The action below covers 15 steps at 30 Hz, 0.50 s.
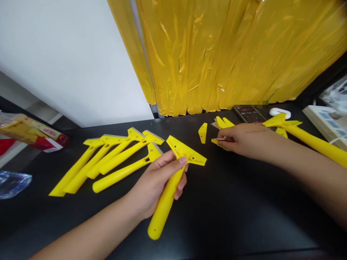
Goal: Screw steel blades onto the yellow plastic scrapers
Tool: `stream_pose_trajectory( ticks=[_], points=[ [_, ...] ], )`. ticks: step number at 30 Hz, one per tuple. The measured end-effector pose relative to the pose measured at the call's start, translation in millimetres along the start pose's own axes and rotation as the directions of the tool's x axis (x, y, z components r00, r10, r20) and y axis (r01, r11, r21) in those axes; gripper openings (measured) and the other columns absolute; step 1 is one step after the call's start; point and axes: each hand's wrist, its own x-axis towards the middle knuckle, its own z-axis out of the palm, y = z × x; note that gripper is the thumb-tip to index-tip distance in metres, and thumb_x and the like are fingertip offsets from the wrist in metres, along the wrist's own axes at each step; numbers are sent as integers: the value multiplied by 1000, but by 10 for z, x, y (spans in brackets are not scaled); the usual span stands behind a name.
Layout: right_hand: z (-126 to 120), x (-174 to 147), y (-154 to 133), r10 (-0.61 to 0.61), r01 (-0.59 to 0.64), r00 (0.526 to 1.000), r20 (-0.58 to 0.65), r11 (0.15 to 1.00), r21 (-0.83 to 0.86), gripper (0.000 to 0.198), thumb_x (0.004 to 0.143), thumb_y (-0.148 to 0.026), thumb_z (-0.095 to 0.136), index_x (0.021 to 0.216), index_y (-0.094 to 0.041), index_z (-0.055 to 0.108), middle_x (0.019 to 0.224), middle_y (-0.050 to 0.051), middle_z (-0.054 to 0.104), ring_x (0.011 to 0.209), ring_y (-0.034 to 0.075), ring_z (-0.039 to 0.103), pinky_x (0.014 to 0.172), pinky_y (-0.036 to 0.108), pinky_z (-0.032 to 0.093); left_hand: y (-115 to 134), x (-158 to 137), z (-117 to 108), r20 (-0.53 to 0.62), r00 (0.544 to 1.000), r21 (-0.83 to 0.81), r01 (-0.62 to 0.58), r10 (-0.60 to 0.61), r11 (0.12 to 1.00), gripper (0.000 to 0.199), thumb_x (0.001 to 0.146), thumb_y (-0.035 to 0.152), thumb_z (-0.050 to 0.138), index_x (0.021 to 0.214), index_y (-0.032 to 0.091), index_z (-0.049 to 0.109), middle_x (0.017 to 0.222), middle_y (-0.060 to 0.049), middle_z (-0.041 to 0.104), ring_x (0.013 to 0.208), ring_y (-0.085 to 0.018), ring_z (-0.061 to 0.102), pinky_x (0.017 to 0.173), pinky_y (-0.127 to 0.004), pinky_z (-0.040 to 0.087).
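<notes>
Currently, I have just the head view to work from, and it shows two bare hands over a black desk (233,216). On my feed the left hand (158,180) grips a bright yellow plastic scraper (171,187) just above the desk's middle. Its fingers (181,184) are curled round the neck, and its thumb (176,167) presses on the base of the broad, flared head (187,148). The right hand (248,139), out toward the desk's far edge, has its fingers pinched on a thin metallic piece (221,139); I cannot tell exactly what it is. Just left of that hand, a small yellow plate with two holes (202,133) lies on the desk.

I judge the step to be gathering a part while the scraper is steadied. I see no metal strip on this head, unlike the five yellow scrapers (121,156) fanned toward the desk's left edge. To my mind, the next move calls for a light, exact pinch and a still left grip.

The held scraper's long axis slants: the rounded butt points to the near edge, while the head points to the far edge, leaning right.
</notes>
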Motion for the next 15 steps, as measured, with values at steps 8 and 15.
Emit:
stream_pose_trajectory(
  ticks=[8, 15],
  points=[
    [-115, 104, 230, 225, -230, 970, -94, 972, -47, 34, 101, -50, 55, 113, -32, 81, 90, 6, 80, 76, 28, 71, 63, 38, 44, -20, 7, -1, 15, 999, 26, 35, -36, 999, 25, 102, 39, 75, 89, 20, 64, 63, 2, 58, 51, -10, 50, 46, -16, 46],
    [20, 69, 173, 238, -252, 963, -124, 961, -112, 47, 98, -67, 57, 105, -27, 82, 89, 9, 79, 83, 32, 73, 70, 40, 48, -37, 8, -13, 23, 999, 41, 32, -33, 999, 27, 103, 39, 74, 88, 19, 64, 64, 2, 57, 51, -9, 50, 45, -15, 46]
  ],
)
